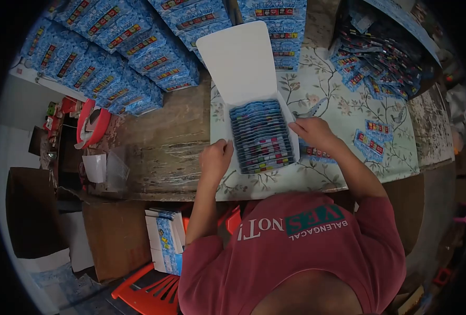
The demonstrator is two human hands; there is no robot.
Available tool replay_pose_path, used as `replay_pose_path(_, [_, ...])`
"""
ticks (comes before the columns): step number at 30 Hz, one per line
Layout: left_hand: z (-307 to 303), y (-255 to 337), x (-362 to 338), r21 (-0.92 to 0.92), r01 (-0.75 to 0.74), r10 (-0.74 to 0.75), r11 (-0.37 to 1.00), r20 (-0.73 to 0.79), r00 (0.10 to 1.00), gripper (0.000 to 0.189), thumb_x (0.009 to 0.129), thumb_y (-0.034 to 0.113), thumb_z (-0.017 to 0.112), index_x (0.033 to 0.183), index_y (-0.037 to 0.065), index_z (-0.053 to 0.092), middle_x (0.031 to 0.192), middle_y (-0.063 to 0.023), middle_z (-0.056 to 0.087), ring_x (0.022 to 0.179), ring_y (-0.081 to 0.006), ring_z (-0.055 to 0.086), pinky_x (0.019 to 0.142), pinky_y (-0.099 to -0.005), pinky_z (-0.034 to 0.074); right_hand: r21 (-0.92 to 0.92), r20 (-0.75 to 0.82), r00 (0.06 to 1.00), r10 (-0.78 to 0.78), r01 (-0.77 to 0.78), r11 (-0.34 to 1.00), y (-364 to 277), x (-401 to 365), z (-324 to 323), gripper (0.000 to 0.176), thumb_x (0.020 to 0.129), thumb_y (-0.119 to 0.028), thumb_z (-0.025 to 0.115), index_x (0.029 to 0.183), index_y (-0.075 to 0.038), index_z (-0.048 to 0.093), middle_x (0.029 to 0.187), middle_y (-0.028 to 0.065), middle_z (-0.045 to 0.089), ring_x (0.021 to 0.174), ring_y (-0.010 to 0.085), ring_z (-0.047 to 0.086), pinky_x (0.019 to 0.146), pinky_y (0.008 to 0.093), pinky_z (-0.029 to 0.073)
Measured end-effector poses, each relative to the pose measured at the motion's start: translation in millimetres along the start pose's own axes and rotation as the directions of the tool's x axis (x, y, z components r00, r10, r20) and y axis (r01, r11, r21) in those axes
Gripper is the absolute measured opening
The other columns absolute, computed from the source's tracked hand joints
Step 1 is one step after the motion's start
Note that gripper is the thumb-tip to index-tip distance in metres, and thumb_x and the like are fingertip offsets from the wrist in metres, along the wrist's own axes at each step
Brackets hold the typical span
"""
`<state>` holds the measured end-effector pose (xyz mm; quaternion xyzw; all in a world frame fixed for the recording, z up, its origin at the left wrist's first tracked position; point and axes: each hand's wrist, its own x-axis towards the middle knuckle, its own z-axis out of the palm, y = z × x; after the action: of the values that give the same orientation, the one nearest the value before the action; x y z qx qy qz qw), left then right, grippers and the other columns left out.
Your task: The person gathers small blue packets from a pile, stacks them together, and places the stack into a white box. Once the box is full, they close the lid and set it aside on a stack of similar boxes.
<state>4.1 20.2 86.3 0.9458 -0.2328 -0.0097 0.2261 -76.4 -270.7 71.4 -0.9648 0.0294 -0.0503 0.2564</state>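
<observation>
An open white cardboard box [251, 63] stands on the floral cloth, its lid raised and tilted away from me. Inside, a tight row of blue sachets [261, 134] with multicoloured print fills it from back to front. My left hand [216, 160] is closed at the box's left wall, thumb and fingers at the edge. On the opposite side my right hand [314, 134] grips the right wall, its fingertips at the rim. Beside the box, partly under my right forearm, lie loose sachets [319, 154].
Stacks of blue printed boxes [157, 58] line the back left. A carton [427, 39] spilling sachets stands at the back right; a few sachets [370, 142] lie on the floral cloth [395, 170]. A red-rimmed object [103, 128] sits at left; a red chair [143, 294] is below.
</observation>
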Motion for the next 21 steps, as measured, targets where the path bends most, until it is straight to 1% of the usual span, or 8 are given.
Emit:
replay_pose_path(1, [-4, 5, 1, 0.001, -0.002, 0.002, 1.000, 0.001, 1.000, 0.024, 0.085, 0.023, 0.059, 0.073, 0.003, 0.059, 0.071, -0.0184, 0.061, 0.067, -0.0392, 0.059, 0.057, -0.0458, 0.046, 0.037, 0.028, 0.998, 0.049, -0.050, 0.998, 3, -9, -13, 0.034, 0.085, -0.035, 0.056, 0.072, -0.004, 0.059, 0.067, 0.0155, 0.059, 0.068, 0.0360, 0.058, 0.063, 0.0445, 0.046])
replay_pose_path(3, [-13, 16, 1, -0.065, -0.205, 0.166, 0.977, -0.379, 0.910, 0.027, 0.084, 0.030, 0.062, 0.088, 0.003, 0.064, 0.089, -0.0160, 0.065, 0.079, -0.0356, 0.062, 0.065, -0.0420, 0.049, 0.077, 0.070, 0.992, 0.110, -0.115, 0.990, 16, -33, -19, 0.034, 0.084, -0.036, 0.059, 0.074, -0.004, 0.059, 0.070, 0.0149, 0.059, 0.069, 0.0348, 0.058, 0.063, 0.0434, 0.047])
replay_pose_path(4, [-13, 19, 4, -0.070, -0.200, 0.160, 0.977, -0.371, 0.915, 0.027, 0.084, 0.030, 0.062, 0.088, 0.003, 0.064, 0.089, -0.0160, 0.065, 0.079, -0.0356, 0.062, 0.065, -0.0420, 0.049, 0.042, 0.109, 0.985, 0.136, -0.141, 0.989, 25, -45, -19, 0.031, 0.082, -0.035, 0.062, 0.083, -0.004, 0.060, 0.083, 0.0152, 0.060, 0.080, 0.0340, 0.058, 0.071, 0.0429, 0.046])
replay_pose_path(7, [-8, 30, 17, -0.213, -0.309, 0.281, 0.927, -0.153, 0.947, 0.047, 0.082, 0.035, 0.065, 0.113, 0.001, 0.058, 0.117, -0.0176, 0.058, 0.104, -0.0354, 0.057, 0.084, -0.0390, 0.048, -0.117, 0.039, 0.998, 0.046, -0.041, 0.992, 46, -82, 10, 0.038, 0.078, -0.032, 0.068, 0.103, -0.004, 0.057, 0.110, 0.0155, 0.056, 0.105, 0.0339, 0.052, 0.086, 0.0440, 0.043])
replay_pose_path(9, [10, 49, 17, -0.062, -0.517, 0.520, 0.854, 0.054, 0.852, 0.069, 0.082, 0.044, 0.062, 0.131, -0.001, 0.043, 0.138, -0.0214, 0.040, 0.129, -0.0372, 0.036, 0.103, -0.0438, 0.033, -0.247, -0.047, 0.996, -0.077, 0.063, 0.967, 49, -103, 28, 0.047, 0.076, -0.029, 0.070, 0.113, -0.005, 0.054, 0.125, 0.0156, 0.050, 0.117, 0.0348, 0.046, 0.094, 0.0457, 0.039])
replay_pose_path(13, [36, 69, -7, 0.100, -0.546, 0.442, 0.832, 0.475, 0.761, 0.087, 0.084, 0.057, 0.051, 0.143, 0.000, 0.020, 0.151, -0.0183, 0.011, 0.140, -0.0359, 0.007, 0.110, -0.0537, 0.013, -0.164, -0.027, 0.995, -0.095, 0.089, 0.982, 43, -144, 38, 0.055, 0.074, -0.027, 0.070, 0.121, -0.006, 0.049, 0.133, 0.0156, 0.043, 0.124, 0.0360, 0.038, 0.099, 0.0486, 0.033])
replay_pose_path(18, [24, 71, -24, 0.072, -0.506, 0.452, 0.859, 0.357, 0.817, 0.085, 0.084, 0.053, 0.054, 0.142, -0.001, 0.023, 0.150, -0.0199, 0.017, 0.139, -0.0364, 0.013, 0.110, -0.0532, 0.015, -0.102, -0.065, 0.989, -0.133, 0.126, 0.987, 40, -179, 36, 0.051, 0.074, -0.023, 0.070, 0.118, -0.005, 0.051, 0.123, 0.0145, 0.052, 0.116, 0.0333, 0.045, 0.094, 0.0444, 0.038])
replay_pose_path(21, [17, 61, -53, -0.022, -0.488, 0.463, 0.872, 0.355, 0.812, 0.082, 0.082, 0.050, 0.058, 0.139, -0.002, 0.029, 0.147, -0.0210, 0.023, 0.137, -0.0365, 0.021, 0.108, -0.0522, 0.020, 0.062, 0.038, 0.998, 0.051, -0.053, 0.997, 38, -178, 22, 0.054, 0.072, -0.024, 0.072, 0.118, -0.005, 0.050, 0.113, 0.0137, 0.056, 0.111, 0.0315, 0.048, 0.090, 0.0419, 0.041])
